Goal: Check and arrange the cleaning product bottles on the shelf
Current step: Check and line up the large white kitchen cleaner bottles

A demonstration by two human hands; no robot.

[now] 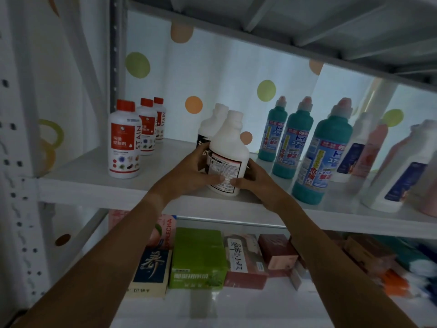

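Note:
A white bottle (229,147) with a printed back label stands at the front of the white shelf (94,181), near its middle. My left hand (191,171) grips its left side and my right hand (254,179) grips its right side, thumbs on the label. A second white bottle (209,129) with a black label stands right behind it. Three white bottles with red caps (124,140) form a row at the left. Three teal bottles (319,157) stand in a row at the right.
Pale white and pink bottles (387,171) crowd the shelf's right end. The shelf below holds boxes, among them a green one (197,259). Another shelf (283,27) hangs close overhead. A perforated upright (14,185) runs down the left.

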